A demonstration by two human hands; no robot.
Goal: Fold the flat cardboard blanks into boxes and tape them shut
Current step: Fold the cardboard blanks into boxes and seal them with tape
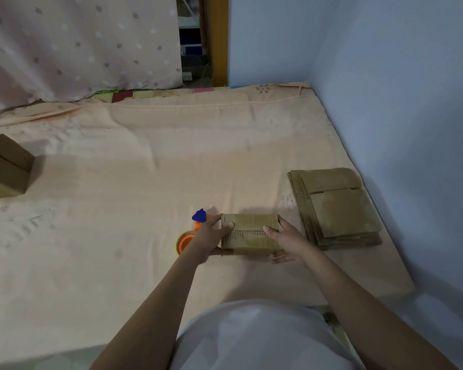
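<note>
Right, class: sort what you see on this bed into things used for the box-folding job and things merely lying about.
Belongs to the job:
folded box, held by left hand and right hand
flat blanks stack
tape dispenser
finished boxes

Just there:
bedsheet
spotted curtain

Both bare forearms are extended from the bottom of the frame toward the lower centre. The left hand [208, 238] and right hand [284, 241] are held close together, facing each other, thumbs laid on top and fingers curled underneath in a grip.
</note>
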